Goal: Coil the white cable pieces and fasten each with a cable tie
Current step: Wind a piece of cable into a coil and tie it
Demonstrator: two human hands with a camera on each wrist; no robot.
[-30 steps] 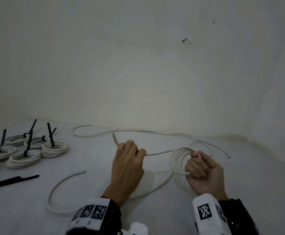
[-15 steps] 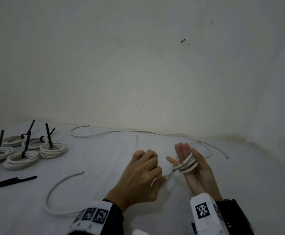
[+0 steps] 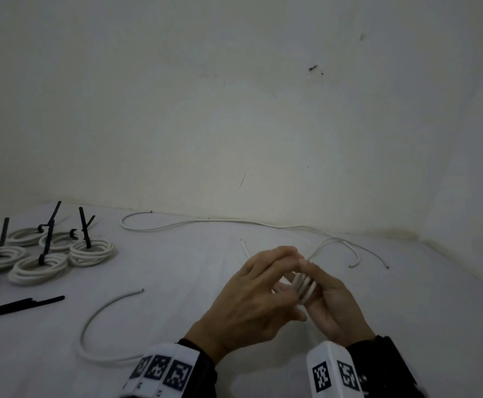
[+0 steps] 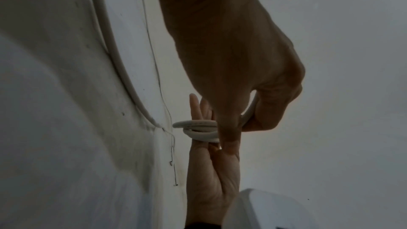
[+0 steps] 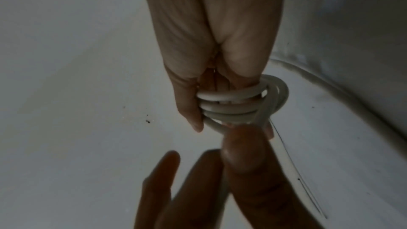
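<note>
A white cable coil (image 3: 304, 287) is wound in several turns around the straight fingers of my right hand (image 3: 325, 282), low in the middle of the head view. In the right wrist view the thumb lies over the coil (image 5: 231, 107) and holds the turns in place. My left hand (image 3: 289, 255) reaches across from the left, its fingertips over the right fingertips. In the left wrist view its thumb and forefinger pinch the free stretch of cable (image 4: 250, 111) just beside the coil (image 4: 198, 128). A short tail end (image 3: 244, 245) sticks out behind the left hand.
Several finished coils (image 3: 90, 251) with black ties stand at the far left. Loose black cable ties (image 3: 19, 307) lie in front of them. A curved cable piece (image 3: 105, 320) lies left of my arms, and long cable pieces (image 3: 205, 222) run along the wall.
The right hand's fingers went from curled on the coil to straight with the coil around them. The left hand moved right and over them, carrying the cable; the tail got shorter.
</note>
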